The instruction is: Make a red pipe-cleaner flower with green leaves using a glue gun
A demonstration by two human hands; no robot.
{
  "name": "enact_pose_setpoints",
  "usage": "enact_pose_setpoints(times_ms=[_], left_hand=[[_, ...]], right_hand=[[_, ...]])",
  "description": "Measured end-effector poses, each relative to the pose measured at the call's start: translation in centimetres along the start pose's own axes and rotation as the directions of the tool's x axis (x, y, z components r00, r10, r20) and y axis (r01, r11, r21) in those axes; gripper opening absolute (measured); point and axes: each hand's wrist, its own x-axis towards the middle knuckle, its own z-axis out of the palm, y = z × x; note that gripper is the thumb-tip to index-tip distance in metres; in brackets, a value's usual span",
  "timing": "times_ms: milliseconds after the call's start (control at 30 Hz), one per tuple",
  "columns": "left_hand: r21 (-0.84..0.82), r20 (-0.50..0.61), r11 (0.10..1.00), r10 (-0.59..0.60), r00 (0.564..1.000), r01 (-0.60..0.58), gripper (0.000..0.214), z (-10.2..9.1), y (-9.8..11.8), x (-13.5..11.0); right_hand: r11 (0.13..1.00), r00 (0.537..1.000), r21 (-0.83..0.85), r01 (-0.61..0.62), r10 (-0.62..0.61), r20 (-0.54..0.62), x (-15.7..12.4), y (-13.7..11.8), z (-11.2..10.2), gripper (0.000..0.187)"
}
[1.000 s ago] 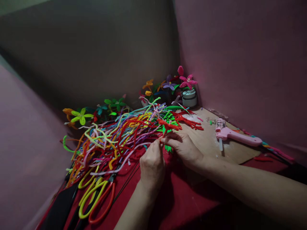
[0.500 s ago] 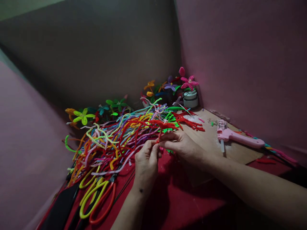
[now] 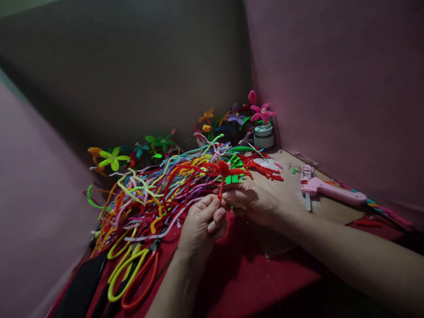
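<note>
Between my two hands, at the middle of the head view, stands a red pipe cleaner flower with its petals spread at the top. The fingers of my left hand pinch the lower end of its stem. My right hand holds the stem just above, thumb and fingertips pressed together. Behind the flower lies a big heap of many-coloured pipe cleaners. Several short red pipe cleaner pieces lie beyond my right hand, and bright green pieces lie partly hidden behind the flower.
A pink glue gun rests on a brown board at the right. Yellow- and red-handled scissors lie at the front left on the red tabletop. Finished flowers and a pale round container stand along the walls.
The flower has turned between my fingers, so a petal now stands up facing me and its pale centre is hidden. My left hand has rolled slightly, its lower fingers now showing.
</note>
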Motion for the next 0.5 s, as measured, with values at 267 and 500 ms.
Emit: enact_pose_setpoints(times_ms=[267, 500], left_hand=[[0.018, 0.065, 0.998, -0.066, 0.996, 0.065, 0.018, -0.3, 0.2, 0.2], [0.628, -0.100, 0.761, 0.284, 0.954, -0.161, 0.028, 0.5, -0.8, 0.0]], right_hand=[[0.994, 0.994, -0.025, 0.107, -0.106, 0.016, -0.1, -0.4, 0.4, 0.019], [0.996, 0.989, -0.004, 0.093, -0.093, -0.115, 0.2, 0.5, 0.2, 0.014]])
